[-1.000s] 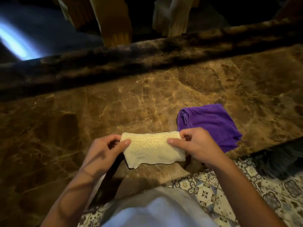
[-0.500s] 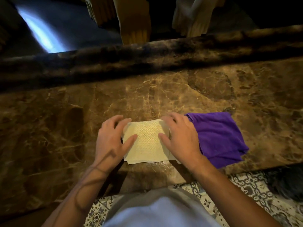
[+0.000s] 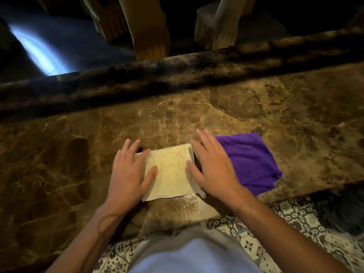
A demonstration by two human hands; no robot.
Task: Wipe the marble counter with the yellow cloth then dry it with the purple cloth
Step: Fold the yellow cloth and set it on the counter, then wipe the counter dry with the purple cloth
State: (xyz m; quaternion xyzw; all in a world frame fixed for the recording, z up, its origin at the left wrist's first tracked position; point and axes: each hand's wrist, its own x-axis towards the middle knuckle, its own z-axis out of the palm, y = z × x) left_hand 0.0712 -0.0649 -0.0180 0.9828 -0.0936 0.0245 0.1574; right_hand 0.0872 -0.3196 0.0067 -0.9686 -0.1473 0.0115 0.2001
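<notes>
Left hand [image 3: 129, 174] and right hand [image 3: 211, 166], fingers straight, flat on the folded yellow cloth [image 3: 169, 172], long axis near-to-far.

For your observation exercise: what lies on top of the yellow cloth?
Both hands lie flat on the yellow cloth: left hand on its left edge, right hand on its right. The edges beneath them are hidden.
</notes>
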